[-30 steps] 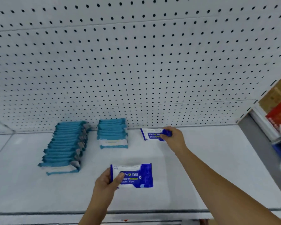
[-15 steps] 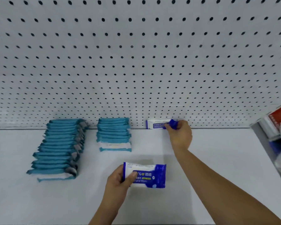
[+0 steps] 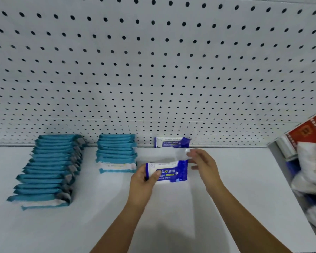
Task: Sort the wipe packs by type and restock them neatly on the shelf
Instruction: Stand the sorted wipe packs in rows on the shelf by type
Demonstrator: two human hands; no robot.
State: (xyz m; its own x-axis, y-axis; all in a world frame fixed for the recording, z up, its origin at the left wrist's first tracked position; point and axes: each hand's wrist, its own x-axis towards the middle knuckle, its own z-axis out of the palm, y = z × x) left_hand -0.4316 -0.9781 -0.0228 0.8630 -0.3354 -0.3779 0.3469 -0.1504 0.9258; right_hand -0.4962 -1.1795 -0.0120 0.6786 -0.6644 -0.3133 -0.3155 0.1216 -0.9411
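L hand grips the blue pack by its left end, thumb across the front, fingers curled behind. The pack is held upright, low over the shelf, in front of the rear blue pack and just right of the short teal row. R hand is just beside the pack's right end, fingers spread & loose, holding nothing as far as shows (blurred, so can't tell if fingertips touch the pack).

Risks, as I judge them:
- Rear blue pack stands alone on edge vs. the pegboard w/ nothing bracing it. A nudge from the next pack could tip or skew it, and the new row would start crooked.
- One-end grip on a soft pack: it may sag or twist going down & land tilted unless the R hand steadies the other end.
- Short teal row is near on the left; drifting that way would crowd the 2 types together. The long teal row sits well apart.

Writing:
- Held pack: "%" then "酒精"; below, part-hidden by the thumb, "…ohol Wipes". Yellow strip too small to read.
- Rear pack: looks like "70%", rest blurred.
- Teal packs: white labels, unreadable.
- Red box at far right: white characters, not legible.
- No brand name readable anywhere.
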